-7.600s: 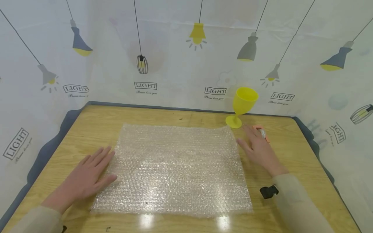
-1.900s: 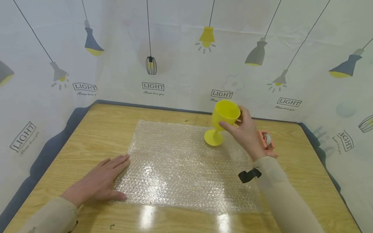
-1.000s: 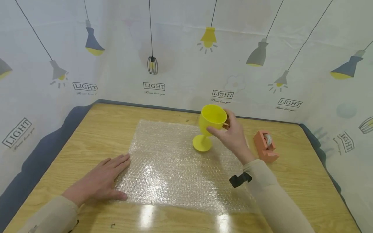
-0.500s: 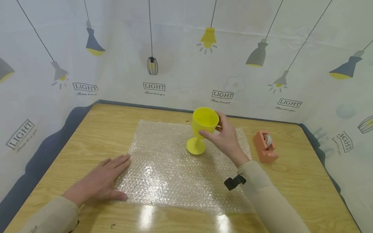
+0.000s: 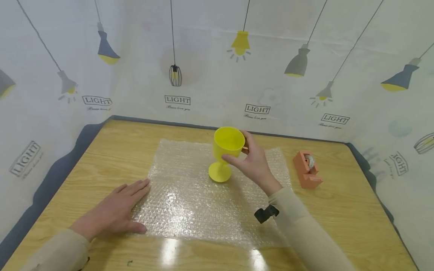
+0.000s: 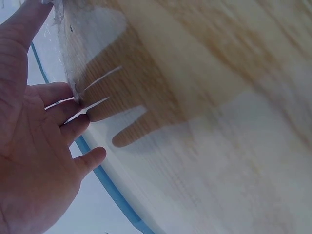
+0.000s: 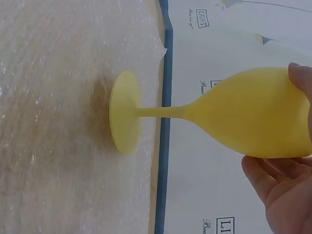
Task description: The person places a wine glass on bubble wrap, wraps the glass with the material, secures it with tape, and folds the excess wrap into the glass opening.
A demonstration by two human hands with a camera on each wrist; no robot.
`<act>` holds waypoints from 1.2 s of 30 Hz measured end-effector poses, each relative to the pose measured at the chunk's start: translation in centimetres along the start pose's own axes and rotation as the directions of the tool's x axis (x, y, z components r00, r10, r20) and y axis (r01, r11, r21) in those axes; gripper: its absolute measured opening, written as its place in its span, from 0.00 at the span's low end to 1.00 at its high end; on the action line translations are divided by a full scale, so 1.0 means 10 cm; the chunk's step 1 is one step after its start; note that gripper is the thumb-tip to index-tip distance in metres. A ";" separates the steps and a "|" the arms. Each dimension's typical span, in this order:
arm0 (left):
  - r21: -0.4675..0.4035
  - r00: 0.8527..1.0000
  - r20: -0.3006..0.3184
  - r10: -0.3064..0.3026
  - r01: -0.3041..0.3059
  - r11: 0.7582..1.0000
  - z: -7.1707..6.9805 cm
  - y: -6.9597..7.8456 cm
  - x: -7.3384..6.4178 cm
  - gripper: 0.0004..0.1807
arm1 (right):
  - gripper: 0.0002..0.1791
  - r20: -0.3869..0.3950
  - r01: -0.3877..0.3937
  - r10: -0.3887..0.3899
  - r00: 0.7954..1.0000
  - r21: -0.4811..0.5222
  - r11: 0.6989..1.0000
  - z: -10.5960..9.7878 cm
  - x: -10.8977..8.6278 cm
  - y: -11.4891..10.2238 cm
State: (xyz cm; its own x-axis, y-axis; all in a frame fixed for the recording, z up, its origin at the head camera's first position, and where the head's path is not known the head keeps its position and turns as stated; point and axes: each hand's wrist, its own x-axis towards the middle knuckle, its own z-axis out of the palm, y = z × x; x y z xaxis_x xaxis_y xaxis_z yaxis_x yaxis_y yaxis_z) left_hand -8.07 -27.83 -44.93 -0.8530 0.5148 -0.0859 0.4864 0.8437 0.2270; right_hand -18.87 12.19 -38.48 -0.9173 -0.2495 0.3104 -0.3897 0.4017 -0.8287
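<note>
A yellow plastic goblet (image 5: pixel 219 172) stands upright over the sheet of bubble wrap (image 5: pixel 190 203), a little behind its middle. My right hand (image 5: pixel 255 163) grips the goblet's bowl from the right, thumb in front and fingers behind. In the right wrist view the goblet's foot (image 7: pixel 126 113) is close to the wrap; I cannot tell whether it touches. My left hand (image 5: pixel 116 210) lies flat with straight fingers at the left edge of the wrap. The left wrist view has the left hand's palm (image 6: pixel 39 161) and the fingertips by the wrap's edge.
To the right of the wrap, a coral tape dispenser (image 5: pixel 307 170) with a roll of tape stands on the wooden table (image 5: pixel 342 210). A pale curtain (image 5: pixel 210 49) printed with lamps hangs behind the table and along both sides.
My right hand took hold of the goblet at the table's back right and brought it left over the bubble wrap. It moved slightly further left lately. My left hand has stayed at the wrap's edge.
</note>
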 end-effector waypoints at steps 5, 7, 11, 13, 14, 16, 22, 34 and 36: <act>0.014 1.000 0.007 -0.001 0.001 1.000 -0.01 0.01 -0.01 0.71 | 0.46 0.015 0.019 -0.019 1.000 0.021 1.000 0.06 -0.01 -0.06; 0.015 1.000 0.000 0.004 -0.004 1.000 -0.01 0.01 0.00 0.70 | 0.45 0.019 0.032 -0.032 0.999 0.024 0.999 0.08 -0.02 -0.08; 0.017 1.000 -0.011 0.015 -0.015 1.000 -0.01 0.02 0.01 0.70 | 0.45 0.024 0.050 -0.050 0.998 0.028 0.998 0.12 -0.04 -0.10; 0.022 1.000 -0.012 0.020 -0.019 1.000 -0.01 0.02 0.01 0.70 | 0.45 0.031 0.051 -0.051 0.998 0.029 0.998 0.14 -0.05 -0.11; 0.023 1.000 -0.010 0.019 -0.019 1.000 -0.01 0.02 0.01 0.70 | 0.45 0.036 0.049 -0.051 0.998 0.031 0.998 0.16 -0.06 -0.12; 0.022 1.000 -0.010 0.019 -0.019 1.000 -0.01 0.01 0.01 0.70 | 0.45 0.045 0.045 -0.046 0.998 0.032 0.998 0.18 -0.07 -0.14; 0.019 1.000 -0.018 0.018 -0.018 1.000 0.00 0.01 -0.01 0.70 | 0.46 0.059 0.040 -0.041 0.997 0.016 0.999 0.25 -0.07 -0.19; 0.025 0.999 -0.025 0.025 -0.024 0.999 0.02 0.00 -0.02 0.69 | 0.46 0.079 0.050 -0.053 0.995 0.045 0.998 0.34 -0.10 -0.21; 0.024 0.999 -0.025 0.027 -0.026 0.999 0.02 0.00 -0.02 0.69 | 0.46 0.083 0.051 -0.055 0.995 0.050 0.997 0.36 -0.11 -0.22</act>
State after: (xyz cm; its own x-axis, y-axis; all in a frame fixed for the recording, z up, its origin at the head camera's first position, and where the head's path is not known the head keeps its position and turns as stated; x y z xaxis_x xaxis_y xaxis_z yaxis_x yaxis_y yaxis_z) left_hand -7.92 -27.91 -45.10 -0.8441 0.5334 -0.0554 0.5130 0.8333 0.2059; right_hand -16.72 8.42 -38.63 -0.8846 -0.3434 0.3155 -0.4311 0.3440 -0.8342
